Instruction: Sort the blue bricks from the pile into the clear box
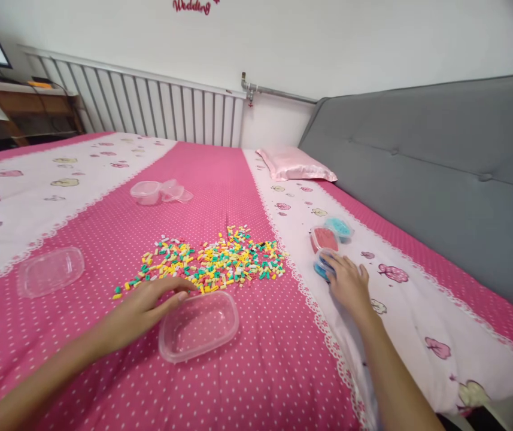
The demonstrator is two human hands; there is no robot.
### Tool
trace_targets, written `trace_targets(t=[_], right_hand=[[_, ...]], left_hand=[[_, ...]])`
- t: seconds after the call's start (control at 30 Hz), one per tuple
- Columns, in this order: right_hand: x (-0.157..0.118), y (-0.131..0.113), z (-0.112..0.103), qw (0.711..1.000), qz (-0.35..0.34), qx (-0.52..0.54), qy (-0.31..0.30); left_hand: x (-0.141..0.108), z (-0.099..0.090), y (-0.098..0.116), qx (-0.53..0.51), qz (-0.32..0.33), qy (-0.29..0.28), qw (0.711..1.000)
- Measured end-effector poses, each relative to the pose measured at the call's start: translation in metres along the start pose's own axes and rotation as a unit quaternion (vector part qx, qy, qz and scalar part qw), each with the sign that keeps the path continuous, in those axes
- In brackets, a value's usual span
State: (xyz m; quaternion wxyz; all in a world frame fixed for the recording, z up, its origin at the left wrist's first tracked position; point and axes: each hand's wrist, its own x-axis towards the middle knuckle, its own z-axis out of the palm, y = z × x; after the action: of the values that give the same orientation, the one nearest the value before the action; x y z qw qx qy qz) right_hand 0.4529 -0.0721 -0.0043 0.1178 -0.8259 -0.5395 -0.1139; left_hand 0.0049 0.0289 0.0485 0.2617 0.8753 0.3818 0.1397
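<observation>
My left hand (157, 302) rests at the near left edge of a spread of small coloured pieces (224, 257), its thumb by the rim of a clear plastic container (199, 328). Whether anything is between its fingers is too small to tell. On the right, my right hand (347, 281) has its fingers on a clear container with blue contents (321, 270). Just beyond it stand a container with red contents (324, 238) and one with turquoise contents (339, 228).
A clear lid or shallow container (52, 272) lies at the left. Further back are more clear containers (146, 191). A pink pillow (296, 164) lies by the grey headboard (431, 167). A white radiator (148, 99) runs behind the bed.
</observation>
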Motion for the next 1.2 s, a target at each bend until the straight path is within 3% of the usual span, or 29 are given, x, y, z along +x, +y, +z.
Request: trace_targets(t=[0.17, 0.4, 0.53, 0.73, 0.83, 0.93, 0.97, 1.07, 1.2], right_hand=[[0.000, 0.014, -0.009, 0.998, -0.019, 0.001, -0.067], [-0.008, 0.008, -0.002, 0.996, -0.032, -0.029, -0.079], [-0.010, 0.009, 0.001, 0.998, -0.024, -0.029, -0.051], [-0.017, 0.003, 0.006, 0.995, 0.037, -0.071, 0.062], [-0.023, -0.023, -0.006, 0.993, 0.044, -0.050, 0.094], [-0.016, -0.070, -0.022, 0.986, -0.050, 0.137, 0.078], [-0.009, -0.089, -0.025, 0.964, -0.109, 0.241, 0.025], [0.020, -0.148, -0.025, 0.830, -0.240, 0.463, -0.196], [0.053, -0.207, -0.009, 0.811, -0.262, 0.482, -0.202]], left_hand=[[0.001, 0.001, -0.004, -0.002, -0.004, 0.003, 1.000], [0.002, -0.001, 0.001, -0.008, 0.017, -0.004, 1.000], [0.003, -0.002, -0.003, -0.003, 0.020, 0.000, 1.000], [0.007, -0.006, -0.023, 0.047, 0.035, 0.028, 0.998], [0.008, -0.004, -0.027, 0.062, 0.056, 0.027, 0.996], [0.009, 0.000, -0.022, 0.052, 0.050, 0.036, 0.997], [0.010, 0.001, -0.020, 0.045, 0.043, 0.042, 0.997], [0.019, -0.003, -0.016, 0.027, 0.025, 0.053, 0.998], [0.048, -0.021, -0.015, -0.003, 0.008, 0.034, 0.999]])
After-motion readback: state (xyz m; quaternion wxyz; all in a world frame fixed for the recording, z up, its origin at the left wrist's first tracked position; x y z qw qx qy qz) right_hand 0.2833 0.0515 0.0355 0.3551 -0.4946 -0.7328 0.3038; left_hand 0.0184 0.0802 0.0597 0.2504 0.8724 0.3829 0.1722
